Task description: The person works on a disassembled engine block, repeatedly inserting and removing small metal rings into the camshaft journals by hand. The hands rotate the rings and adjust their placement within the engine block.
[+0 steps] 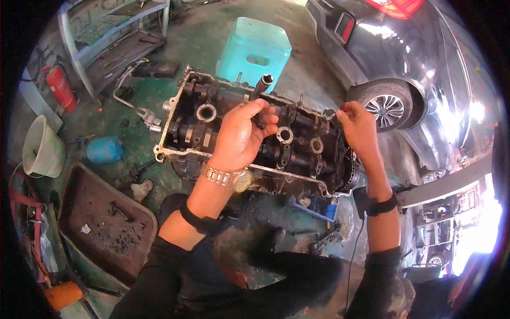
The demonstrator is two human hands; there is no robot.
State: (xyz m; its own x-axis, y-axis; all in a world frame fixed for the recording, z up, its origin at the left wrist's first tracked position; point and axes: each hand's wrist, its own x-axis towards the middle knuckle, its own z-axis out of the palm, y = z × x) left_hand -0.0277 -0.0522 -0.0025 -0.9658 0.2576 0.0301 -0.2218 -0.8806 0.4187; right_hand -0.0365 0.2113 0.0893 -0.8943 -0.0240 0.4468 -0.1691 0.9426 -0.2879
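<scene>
A greasy engine cylinder head with camshafts and round plug wells lies in front of me on the workshop floor. My left hand, a metal watch on its wrist, is closed around a socket wrench that stands upright over the middle of the head. At the head's far right corner, near the timing chain, my right hand pinches a small metal part between its fingertips.
A turquoise plastic stool stands just behind the engine. A dark car is parked at the right. On the left are a dirty metal tray, a pale bucket, a blue container and a red fire extinguisher.
</scene>
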